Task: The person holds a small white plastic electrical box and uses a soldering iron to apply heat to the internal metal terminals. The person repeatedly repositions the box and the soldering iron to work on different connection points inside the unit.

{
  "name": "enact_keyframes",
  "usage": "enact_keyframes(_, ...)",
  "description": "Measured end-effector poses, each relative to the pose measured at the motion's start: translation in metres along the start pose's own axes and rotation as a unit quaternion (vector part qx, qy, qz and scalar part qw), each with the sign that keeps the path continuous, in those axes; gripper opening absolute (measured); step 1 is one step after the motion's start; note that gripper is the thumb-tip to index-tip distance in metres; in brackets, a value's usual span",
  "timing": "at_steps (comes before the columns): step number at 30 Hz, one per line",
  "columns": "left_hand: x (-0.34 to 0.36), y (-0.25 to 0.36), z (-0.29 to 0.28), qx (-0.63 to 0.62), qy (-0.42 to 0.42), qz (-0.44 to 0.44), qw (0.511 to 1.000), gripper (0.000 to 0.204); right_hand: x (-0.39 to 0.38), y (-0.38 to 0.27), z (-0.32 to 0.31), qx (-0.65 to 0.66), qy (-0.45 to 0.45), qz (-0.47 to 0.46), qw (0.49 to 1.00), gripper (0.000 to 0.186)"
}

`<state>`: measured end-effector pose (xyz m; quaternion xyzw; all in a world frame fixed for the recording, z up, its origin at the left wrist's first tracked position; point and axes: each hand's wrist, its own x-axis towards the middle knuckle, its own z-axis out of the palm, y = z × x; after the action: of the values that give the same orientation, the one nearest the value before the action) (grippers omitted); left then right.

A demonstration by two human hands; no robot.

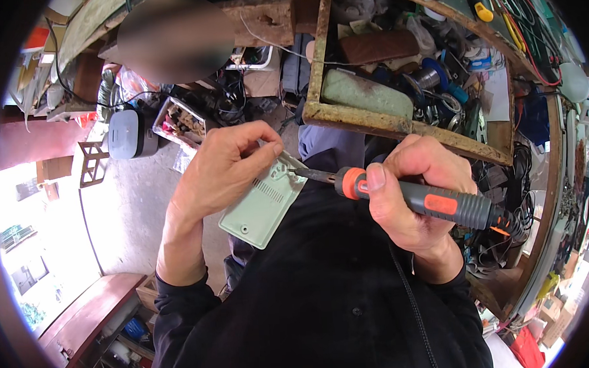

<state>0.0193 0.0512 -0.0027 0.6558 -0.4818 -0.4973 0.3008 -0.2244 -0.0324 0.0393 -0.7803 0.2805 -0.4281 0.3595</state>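
A pale green plastic cover with rows of vent slots is pinched at its far end by my left hand. My right hand is closed around the grey and orange handle of a soldering iron, whose cord leaves at the rear. The iron points left, and its dark tip reaches the cover's far right corner near small moulded posts. Whether the tip presses into the plastic is too small to tell. My left fingertips hide part of the cover's far edge.
Beyond my hands is a wooden drawer crammed with tools, a solder spool and a green case. A box of scraps and a dark grey bin stand at left. Cables crowd the right side.
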Motion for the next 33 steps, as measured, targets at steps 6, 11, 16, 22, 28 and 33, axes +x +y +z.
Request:
enact_keyframes(6,0.0,0.007,0.0,0.03,0.007,0.021,0.999,0.019,0.004,0.001,0.004,0.008,0.011,-0.011,1.0,0.017)
enact_keyframes(11,-0.001,0.008,0.0,0.029,0.011,0.029,0.999,0.018,0.005,0.001,0.007,0.005,0.015,-0.02,1.0,0.017)
enact_keyframes(16,-0.003,0.007,0.001,0.036,0.021,0.033,0.999,0.017,0.004,0.002,0.007,0.004,0.002,-0.028,1.0,0.016)
enact_keyframes(22,-0.006,0.012,0.0,0.04,0.028,0.036,0.998,0.017,0.004,0.001,0.01,0.015,-0.003,-0.021,1.0,0.017)
enact_keyframes(28,-0.006,0.013,0.001,0.041,0.026,0.035,0.998,0.017,0.004,0.002,0.013,0.018,-0.009,-0.028,0.999,0.017)
enact_keyframes(33,-0.006,0.015,0.0,0.048,0.015,0.035,0.998,0.017,0.002,0.003,0.014,0.017,-0.008,-0.023,1.0,0.019)
